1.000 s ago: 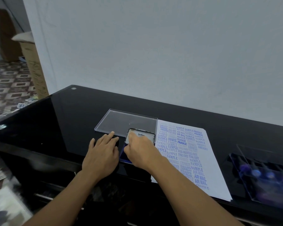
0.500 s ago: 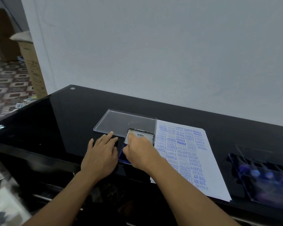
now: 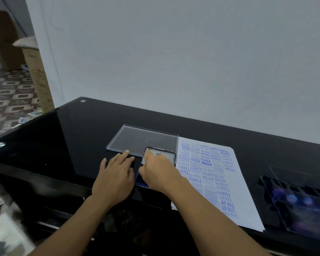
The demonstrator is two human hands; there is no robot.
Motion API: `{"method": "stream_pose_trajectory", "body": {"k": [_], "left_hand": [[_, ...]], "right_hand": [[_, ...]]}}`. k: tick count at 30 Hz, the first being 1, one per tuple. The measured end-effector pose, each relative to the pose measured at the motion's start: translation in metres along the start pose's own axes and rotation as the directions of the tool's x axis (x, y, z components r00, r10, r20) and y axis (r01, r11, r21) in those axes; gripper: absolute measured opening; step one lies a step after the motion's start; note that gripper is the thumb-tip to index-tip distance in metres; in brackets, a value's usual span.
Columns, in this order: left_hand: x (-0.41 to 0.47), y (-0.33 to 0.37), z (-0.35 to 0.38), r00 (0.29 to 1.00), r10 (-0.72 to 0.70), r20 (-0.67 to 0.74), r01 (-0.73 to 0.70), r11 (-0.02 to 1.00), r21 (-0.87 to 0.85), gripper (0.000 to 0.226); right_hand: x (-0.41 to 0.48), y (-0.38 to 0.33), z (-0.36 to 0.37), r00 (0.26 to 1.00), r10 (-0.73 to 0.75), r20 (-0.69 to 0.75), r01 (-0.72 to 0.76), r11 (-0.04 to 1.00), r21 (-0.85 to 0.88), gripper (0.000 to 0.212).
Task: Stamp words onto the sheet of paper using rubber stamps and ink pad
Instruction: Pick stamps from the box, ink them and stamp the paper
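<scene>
— Black glass table [image 3: 72, 137]: contents?
— Item one: ink pad [image 3: 167, 156], lid raised, near the front edge.
— Right hand [image 3: 156, 174]?
— Fingers curled down over the pad's blue bed; whether they grip anything is hidden, cannot tell.
— Left hand [image 3: 115, 179]?
— Flat, fingers straight, resting just left of the pad.
— Sheet of paper [image 3: 244, 191]?
— Just right of the pad, crowded with blue stamped words. Clear plastic tray [image 3: 142, 139] behind the pad; blurred stamp case [image 3: 299, 198] far right.
</scene>
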State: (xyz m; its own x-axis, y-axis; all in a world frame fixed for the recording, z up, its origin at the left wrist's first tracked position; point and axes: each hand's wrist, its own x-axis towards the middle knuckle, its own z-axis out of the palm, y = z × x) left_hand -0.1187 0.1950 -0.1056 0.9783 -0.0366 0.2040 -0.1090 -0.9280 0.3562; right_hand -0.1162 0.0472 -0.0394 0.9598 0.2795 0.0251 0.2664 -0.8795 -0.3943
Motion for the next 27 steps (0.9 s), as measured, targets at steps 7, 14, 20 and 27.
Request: {"method": "stream_pose_trajectory", "body": {"k": [7, 14, 20, 27], "left_hand": [[0.0006, -0.001, 0.0009, 1.0, 0.004, -0.006, -0.004, 1.0, -0.004, 0.045], [0.0014, 0.0003, 0.0003, 1.0, 0.0, -0.006, 0.0, 1.0, -0.016, 0.045], [0.0015, 0.0001, -0.001, 1.0, -0.001, 0.001, 0.001, 0.999, -0.033, 0.044], [0.002, -0.0001, -0.0022, 1.0, -0.001, 0.01, 0.002, 0.999, -0.05, 0.045]], "right_hand": [[0.0018, 0.0049, 0.0022, 1.0, 0.012, 0.02, -0.013, 0.999, 0.036, 0.013], [0.0001, 0.0038, 0.003, 1.0, 0.006, -0.013, -0.006, 1.0, 0.021, 0.014], [0.001, 0.0039, 0.0033, 1.0, 0.008, -0.011, -0.008, 1.0, 0.022, 0.013], [-0.0001, 0.0022, 0.0028, 1.0, 0.029, -0.004, -0.029, 0.999, 0.026, 0.012]]}}
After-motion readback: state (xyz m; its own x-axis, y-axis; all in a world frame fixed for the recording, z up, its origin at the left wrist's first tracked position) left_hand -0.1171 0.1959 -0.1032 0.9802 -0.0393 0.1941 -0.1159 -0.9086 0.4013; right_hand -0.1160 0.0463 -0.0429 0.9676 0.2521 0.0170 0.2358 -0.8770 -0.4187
